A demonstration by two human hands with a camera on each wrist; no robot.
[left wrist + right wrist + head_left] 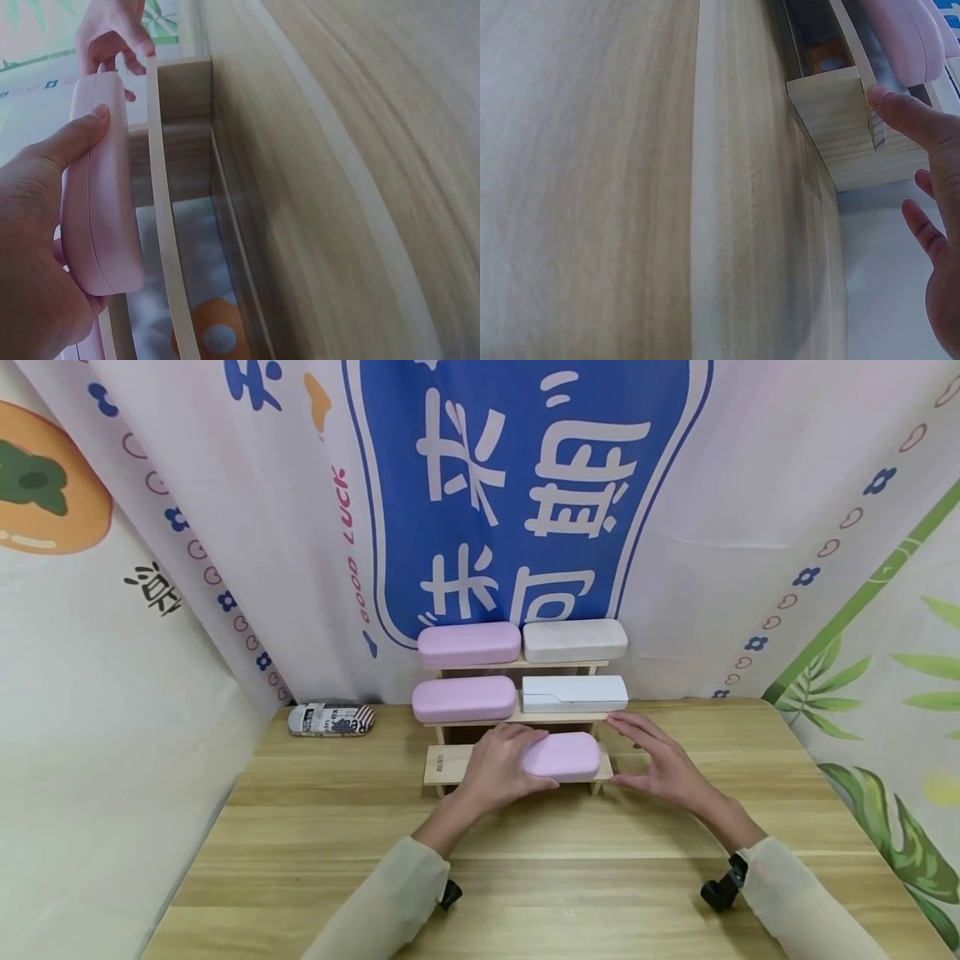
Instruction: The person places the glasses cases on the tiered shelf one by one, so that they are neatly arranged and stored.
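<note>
On the right part of the lowest step of a wooden tiered stand [448,763] is a pink glasses case [564,756]. My left hand [501,767] holds this case from its left side, the thumb [88,129] across its front face. At the stand's right end, my right hand [663,760] touches the step with the thumb [904,112], its fingers spread and nothing in its grasp. The middle step bears another pink case [463,698] and a white case with a flap [574,694]. Up on the top step sit a pink case [468,644] and a pale grey-white case [575,640].
A case with printed lettering [331,720] lies at the table's back left corner. Behind the stand hangs a printed curtain [697,602]. The wooden table [555,877] extends in front of the stand and to both sides.
</note>
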